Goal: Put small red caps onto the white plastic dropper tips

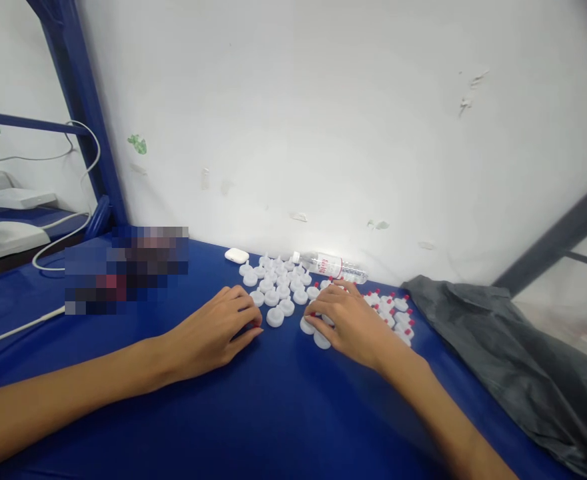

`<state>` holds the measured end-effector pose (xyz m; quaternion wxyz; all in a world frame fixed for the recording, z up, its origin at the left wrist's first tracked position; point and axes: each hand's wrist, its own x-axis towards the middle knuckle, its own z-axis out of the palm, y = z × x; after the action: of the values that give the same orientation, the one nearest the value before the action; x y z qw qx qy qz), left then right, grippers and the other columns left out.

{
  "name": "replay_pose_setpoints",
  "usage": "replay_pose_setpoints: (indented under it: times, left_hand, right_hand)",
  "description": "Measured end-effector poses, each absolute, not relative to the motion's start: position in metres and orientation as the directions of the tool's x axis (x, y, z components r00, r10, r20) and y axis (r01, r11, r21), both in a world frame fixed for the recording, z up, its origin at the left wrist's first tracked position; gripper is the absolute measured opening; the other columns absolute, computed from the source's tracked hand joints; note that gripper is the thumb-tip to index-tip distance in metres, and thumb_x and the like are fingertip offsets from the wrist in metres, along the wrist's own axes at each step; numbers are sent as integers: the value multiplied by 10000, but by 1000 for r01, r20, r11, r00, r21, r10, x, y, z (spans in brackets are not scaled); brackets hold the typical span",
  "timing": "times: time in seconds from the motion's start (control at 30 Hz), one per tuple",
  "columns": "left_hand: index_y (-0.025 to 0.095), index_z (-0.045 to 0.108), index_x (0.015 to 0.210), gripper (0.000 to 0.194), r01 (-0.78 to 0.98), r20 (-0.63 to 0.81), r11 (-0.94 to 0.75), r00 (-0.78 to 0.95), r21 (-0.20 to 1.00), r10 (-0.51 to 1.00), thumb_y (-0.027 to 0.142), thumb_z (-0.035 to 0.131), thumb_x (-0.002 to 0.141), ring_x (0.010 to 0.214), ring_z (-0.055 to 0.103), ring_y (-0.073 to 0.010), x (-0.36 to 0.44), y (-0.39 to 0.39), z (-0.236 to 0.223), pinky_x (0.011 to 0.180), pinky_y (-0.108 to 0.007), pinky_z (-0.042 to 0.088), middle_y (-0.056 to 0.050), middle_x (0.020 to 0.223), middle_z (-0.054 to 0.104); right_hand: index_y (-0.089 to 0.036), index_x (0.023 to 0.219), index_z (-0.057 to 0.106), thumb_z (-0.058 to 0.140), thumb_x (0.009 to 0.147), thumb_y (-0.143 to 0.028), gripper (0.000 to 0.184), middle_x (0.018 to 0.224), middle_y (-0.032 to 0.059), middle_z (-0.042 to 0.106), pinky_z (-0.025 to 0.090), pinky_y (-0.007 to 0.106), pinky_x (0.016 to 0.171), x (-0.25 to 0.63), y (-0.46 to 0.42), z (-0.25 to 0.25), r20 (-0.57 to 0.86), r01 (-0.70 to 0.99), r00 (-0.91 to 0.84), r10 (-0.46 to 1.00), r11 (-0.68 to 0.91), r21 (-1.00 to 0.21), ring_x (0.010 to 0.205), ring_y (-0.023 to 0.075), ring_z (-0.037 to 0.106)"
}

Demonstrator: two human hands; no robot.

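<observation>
My left hand [226, 327] is closed in a pinch just left of the white caps, and a small red cap [257, 326] shows between its thumb and fingertips. My right hand [346, 319] is bent over the right-hand group, its thumb and fingers round a white nozzle cap [307, 325] with a red tip; the fingers partly hide it. Beside it lies another white cap [322, 341]. Several white nozzle caps without red tips [275, 316] stand between my hands and behind them. Several red-tipped nozzle caps [386, 308] lie right of my right hand.
A clear plastic bottle [329, 265] lies on its side along the wall, near a small white case [237, 255]. Dark grey cloth [503, 353] covers the right side of the blue surface [273, 420]. A white cable [21, 329] and a blurred-out patch [128, 270] are at left.
</observation>
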<state>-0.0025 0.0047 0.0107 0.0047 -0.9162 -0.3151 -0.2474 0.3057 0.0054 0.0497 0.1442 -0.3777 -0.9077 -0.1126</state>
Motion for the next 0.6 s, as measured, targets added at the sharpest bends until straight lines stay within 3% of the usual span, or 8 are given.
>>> replay_pose_setpoints:
  times: [0.13, 0.33, 0.47, 0.6]
  left_hand:
    - [230, 702, 997, 132, 575, 461, -800, 671, 170, 580, 131, 661, 1073, 896, 661, -226, -3, 4, 12, 848, -372, 475, -8, 965, 755]
    - [237, 722, 1048, 125, 525, 528, -837, 673, 152, 518, 156, 654, 1114, 934, 665, -230, -4, 9, 4, 861, -373, 452, -11, 982, 786]
    - [237, 770, 1097, 140, 512, 539, -852, 689, 112, 485, 217, 645, 1158, 930, 684, -226, -4, 11, 4, 876, -377, 467, -19, 993, 808]
    - [264, 811, 1145, 186, 483, 565, -871, 696, 89, 444, 215, 634, 1169, 902, 689, -214, -6, 11, 5, 855, -373, 471, -12, 983, 808]
  right_hand:
    - [-235, 1002, 829, 713, 1078, -166, 155, 1008, 52, 861, 523, 525, 1099, 313, 12, 44, 371, 751, -645, 668, 643, 148, 1052, 287, 783]
    - [-228, 1156, 820, 557, 1187, -308, 277, 1157, 109, 849, 544, 520, 1060, 313, 12, 46, 470, 785, -589, 658, 604, 137, 1124, 310, 772]
    - [-223, 1286, 791, 438, 1229, -371, 387, 1309, 127, 845, 539, 575, 1119, 311, 12, 47, 492, 823, -520, 699, 564, 69, 1256, 338, 761]
    - [-216, 1400, 753, 326, 1252, -404, 490, 1449, 125, 811, 504, 569, 1203, 309, 22, 47, 403, 858, -464, 789, 513, -15, 1399, 334, 710]
